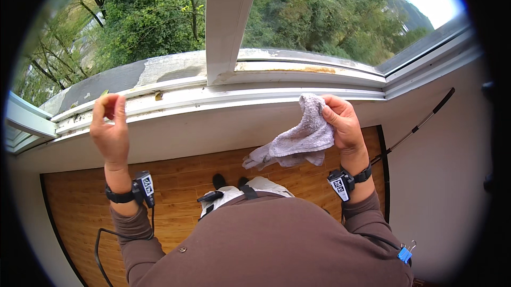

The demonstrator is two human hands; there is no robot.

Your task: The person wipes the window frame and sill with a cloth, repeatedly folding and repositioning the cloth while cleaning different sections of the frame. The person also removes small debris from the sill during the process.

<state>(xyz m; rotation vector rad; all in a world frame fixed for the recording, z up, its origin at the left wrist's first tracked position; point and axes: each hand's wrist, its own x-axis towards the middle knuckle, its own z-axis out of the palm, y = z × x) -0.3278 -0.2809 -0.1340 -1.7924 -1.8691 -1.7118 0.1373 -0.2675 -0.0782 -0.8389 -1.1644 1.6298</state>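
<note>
My right hand [344, 121] pinches a greyish terry cloth [303, 135] that hangs down in folds just inside the window sill. My left hand [111, 121] is raised at the left end of the sliding window track [187, 96], its fingers curled with the thumb near the fingertips. Whether anything small is between those fingers cannot be told. A small green leaf [105, 92] shows just beyond the fingertips. Dirt and a small brown spot [159, 96] mark the white track.
A window post [227, 27] stands in front of me, with a glass pane [319, 15] on its right. Outside is a weathered ledge [119, 79]. A thin pole [415, 129] leans at the right wall above the wooden floor [179, 187].
</note>
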